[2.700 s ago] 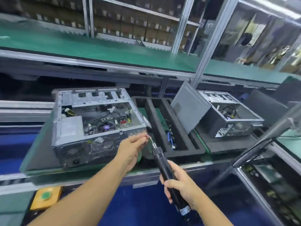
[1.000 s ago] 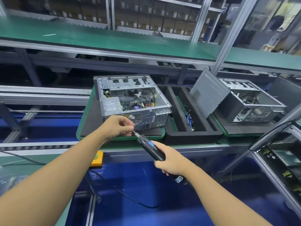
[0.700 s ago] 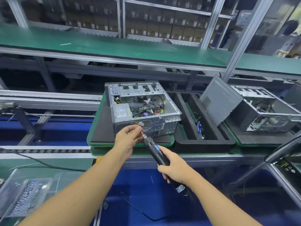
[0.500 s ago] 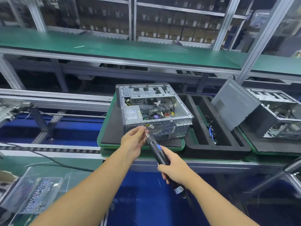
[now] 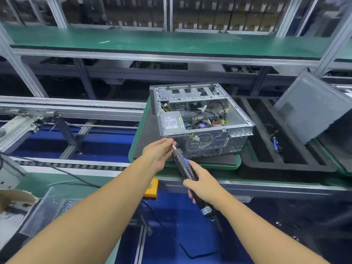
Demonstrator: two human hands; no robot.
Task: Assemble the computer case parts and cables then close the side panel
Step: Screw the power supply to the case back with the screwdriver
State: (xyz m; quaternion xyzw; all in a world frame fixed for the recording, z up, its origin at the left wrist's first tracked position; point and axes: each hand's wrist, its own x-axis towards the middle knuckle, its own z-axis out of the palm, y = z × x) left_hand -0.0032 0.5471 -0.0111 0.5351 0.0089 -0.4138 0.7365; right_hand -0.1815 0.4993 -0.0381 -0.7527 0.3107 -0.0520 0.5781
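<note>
The case (image 5: 203, 121) lies open while the right hand (image 5: 202, 187) grips the screwdriver (image 5: 182, 164) and the left hand (image 5: 158, 155) pinches its tip, where a badly seated screw could fall.

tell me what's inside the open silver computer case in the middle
Inside the open silver metal computer case: a grey power supply box with a white label, black and coloured cables, and a slotted drive cage at the far end. Cables hide most of the circuit board.
</note>
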